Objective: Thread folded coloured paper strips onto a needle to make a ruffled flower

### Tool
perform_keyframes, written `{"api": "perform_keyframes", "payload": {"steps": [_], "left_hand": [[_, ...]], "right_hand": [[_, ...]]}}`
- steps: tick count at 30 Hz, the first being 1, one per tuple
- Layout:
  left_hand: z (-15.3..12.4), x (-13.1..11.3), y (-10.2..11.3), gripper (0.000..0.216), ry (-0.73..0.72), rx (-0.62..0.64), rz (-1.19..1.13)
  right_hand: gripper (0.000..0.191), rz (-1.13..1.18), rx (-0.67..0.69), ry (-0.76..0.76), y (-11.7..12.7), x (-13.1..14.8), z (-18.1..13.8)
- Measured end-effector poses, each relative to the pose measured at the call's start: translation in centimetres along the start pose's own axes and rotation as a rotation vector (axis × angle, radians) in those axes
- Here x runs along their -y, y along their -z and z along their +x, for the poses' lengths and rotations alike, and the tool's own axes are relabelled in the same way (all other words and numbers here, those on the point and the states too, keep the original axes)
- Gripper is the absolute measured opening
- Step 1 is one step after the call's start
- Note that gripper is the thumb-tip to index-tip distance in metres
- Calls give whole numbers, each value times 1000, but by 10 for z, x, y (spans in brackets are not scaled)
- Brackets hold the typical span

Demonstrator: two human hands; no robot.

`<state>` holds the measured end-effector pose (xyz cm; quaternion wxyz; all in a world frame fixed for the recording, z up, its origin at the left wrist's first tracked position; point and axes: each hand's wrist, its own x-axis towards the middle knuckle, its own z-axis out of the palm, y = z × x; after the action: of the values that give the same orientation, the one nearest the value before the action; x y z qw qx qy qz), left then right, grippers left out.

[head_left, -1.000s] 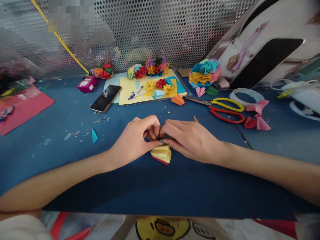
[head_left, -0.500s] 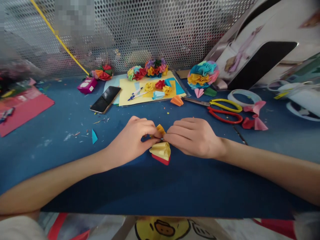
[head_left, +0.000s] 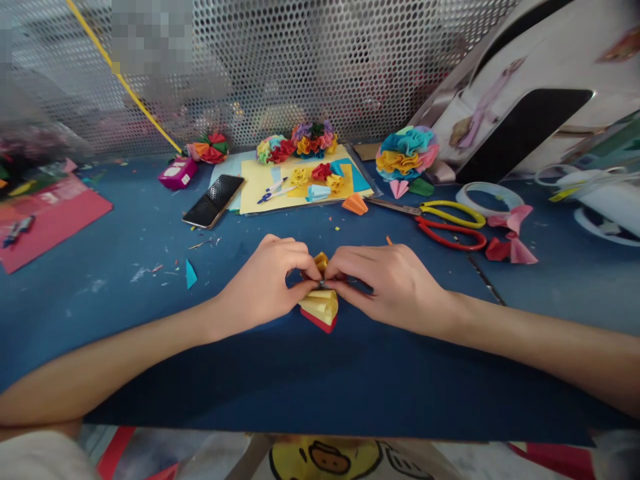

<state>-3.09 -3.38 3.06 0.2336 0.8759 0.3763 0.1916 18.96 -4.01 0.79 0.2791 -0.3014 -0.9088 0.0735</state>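
Note:
My left hand [head_left: 263, 283] and my right hand [head_left: 385, 287] meet at the middle of the blue mat [head_left: 150, 333]. Their fingertips pinch a pleated yellow paper fan [head_left: 319, 308] with a red edge along its lower side. Its folded yellow upper end [head_left: 321, 261] sticks out above my fingers. The pinched centre of the paper is mostly hidden by my fingers, and a small dark strip shows there. I cannot tell what that strip is.
Behind my hands lie a yellow card [head_left: 265, 190] with paper flowers, a black phone [head_left: 213, 201], and a multicoloured paper rosette [head_left: 407, 155]. To the right are scissors [head_left: 440, 220] with yellow and red handles, a tape roll [head_left: 490, 199], and a pink paper bow [head_left: 511, 240].
My hands have closed in on the paper's middle, covering more of it. The yellow upper end has appeared above my fingers since the oldest frame. The view has shifted slightly.

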Motion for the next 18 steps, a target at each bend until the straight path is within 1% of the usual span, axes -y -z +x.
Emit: {"api": "perform_keyframes", "payload": {"steps": [1,3,6,8,10,12,15,17,18], "left_hand": [[0,0,0,14,0,-1,-5],[1,2,0,13,-2,1,-18],[3,3,3,13,-5,48,-32],[3,3,6,14,-1,90,-30],[3,1,8,16,4,107,-18],[3,0,8,18,7,107,-4],[1,0,6,19,13,93,0],[1,1,4,17,12,78,5],[0,2,3,15,8,66,15]], "right_hand": [[10,-8,-6,11,0,0,0],[13,-65,-29,80,-1,0,0],[24,-236,-72,252,0,-3,0],[28,-367,-108,380,3,-5,0],[27,-466,-150,497,5,-8,1],[23,-515,-185,582,7,-11,2],[19,-520,-194,633,8,-15,2],[22,-490,-153,593,8,-17,2],[23,-456,-124,541,7,-17,2]]}}
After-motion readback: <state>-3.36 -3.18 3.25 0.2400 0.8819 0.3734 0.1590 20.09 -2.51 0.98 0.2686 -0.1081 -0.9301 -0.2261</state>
